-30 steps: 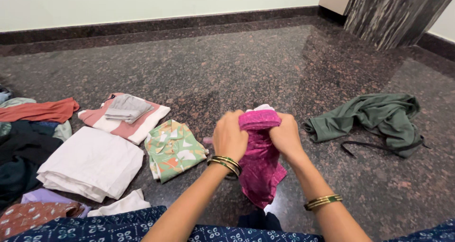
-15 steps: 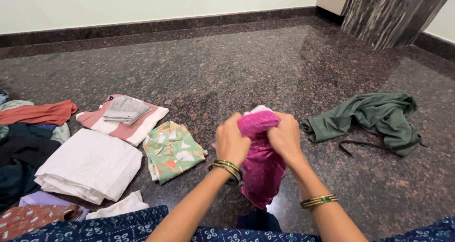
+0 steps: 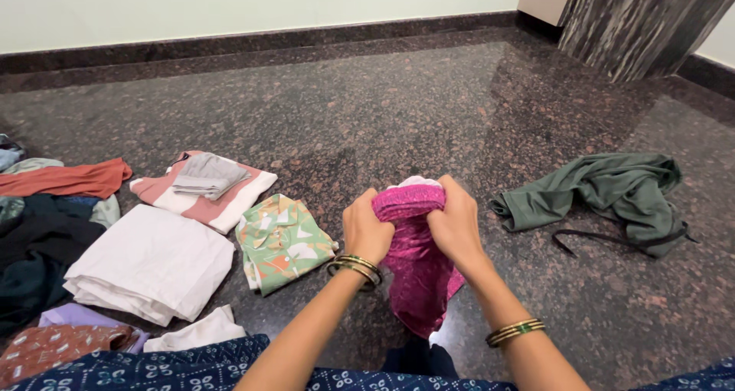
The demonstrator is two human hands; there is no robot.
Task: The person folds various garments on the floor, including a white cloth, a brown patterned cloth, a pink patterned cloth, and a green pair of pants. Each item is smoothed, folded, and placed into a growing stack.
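The magenta garment (image 3: 417, 261) serves as the reference landmark. It lies on the polished dark granite floor (image 3: 367, 107), directly in front of the person's knees, with its far end rolled into a thick band and its near end trailing flat toward the blue patterned fabric (image 3: 153, 368) over the person's lap.

Left hand (image 3: 366, 230): grip closed around the left end of the rolled band, fingers curled over the fabric. Stacked bangles sit at the wrist.

Right hand (image 3: 457, 224): grip closed around the right end of the same band, thumb side pressed against the roll. A gold-and-green bangle (image 3: 517, 330) sits further up the forearm.

Both hands hold the roll between them, close together, with a pale lining edge showing at the top of the band.

Items to the left of the magenta garment:
- A folded green floral piece (image 3: 282, 242), just beside it.
- A folded white stack (image 3: 149, 265), beyond the floral piece.
- A pink-and-white striped piece (image 3: 222, 199) with a small grey item (image 3: 208, 175) resting on it.
- An orange garment (image 3: 65, 180) and dark clothing (image 3: 34, 253), well apart, at the frame edge.

Item to the right of the magenta garment:
- A crumpled dark green garment (image 3: 605, 196) with a loose dark strap, well apart.
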